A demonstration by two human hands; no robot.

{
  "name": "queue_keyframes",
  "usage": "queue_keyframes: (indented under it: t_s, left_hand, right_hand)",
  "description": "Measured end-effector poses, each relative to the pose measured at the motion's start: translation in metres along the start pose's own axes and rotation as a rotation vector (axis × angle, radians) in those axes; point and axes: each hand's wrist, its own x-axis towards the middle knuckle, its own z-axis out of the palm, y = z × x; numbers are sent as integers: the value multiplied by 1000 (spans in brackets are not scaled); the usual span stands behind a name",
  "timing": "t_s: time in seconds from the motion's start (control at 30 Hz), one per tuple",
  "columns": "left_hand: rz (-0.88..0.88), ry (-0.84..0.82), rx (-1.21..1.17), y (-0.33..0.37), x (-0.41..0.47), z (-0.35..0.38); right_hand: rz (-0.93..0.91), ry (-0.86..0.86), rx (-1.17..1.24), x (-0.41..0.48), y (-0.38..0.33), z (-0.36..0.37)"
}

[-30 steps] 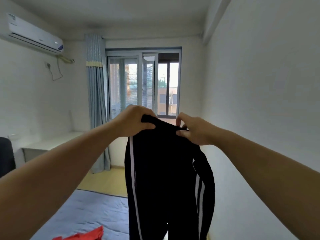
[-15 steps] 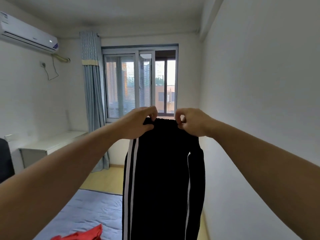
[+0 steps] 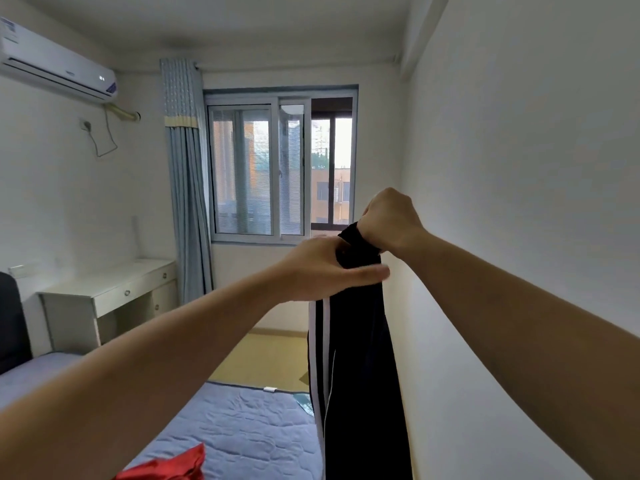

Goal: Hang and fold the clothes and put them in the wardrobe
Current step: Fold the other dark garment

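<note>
A pair of black track pants (image 3: 360,375) with white side stripes hangs in the air in front of me, folded narrow lengthwise. My right hand (image 3: 391,220) grips the waistband at the top. Just below it, my left hand (image 3: 325,268) lies across the pants, with straight fingers over the front of the cloth and the thumb hidden behind. A red garment (image 3: 169,467) lies on the bed at the bottom edge of the view. No wardrobe is in view.
A bed with a blue-grey quilted cover (image 3: 235,431) fills the lower left. A white desk (image 3: 114,296) stands by the left wall, a blue curtain (image 3: 187,188) and a window (image 3: 280,168) behind it. A white wall (image 3: 519,202) runs close along the right.
The waistband was stretched wide between both hands; now it is gathered in my right hand. My left hand has slid below it across the pants, which hang narrower and further right.
</note>
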Motion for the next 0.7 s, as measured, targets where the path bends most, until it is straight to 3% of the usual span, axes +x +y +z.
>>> queue_keyframes:
  t_s: [0.17,0.23,0.33,0.43,0.57,0.7]
  left_hand:
    - [-123,35,240,-5,14,4]
    - [-191,-20,167,-12,21,-5]
    - [-295,-49,26,-25,30,-23]
    - [-250,-113,36,-39,38,-33]
    - [-167,-278,74,-44,39,-31]
    - [-186,-439,-114,-44,36,-36]
  right_hand:
    - [68,-135,78,-6,6,-4]
    - [54,-254,60,-11,14,-9]
    - [-80,-582,10,-21,33,-18]
    - [-93,-907,87,-28,51,-23]
    - [-338,-672,-113,-22,54,-9]
    - [-381,-556,-43,-18,60,-3]
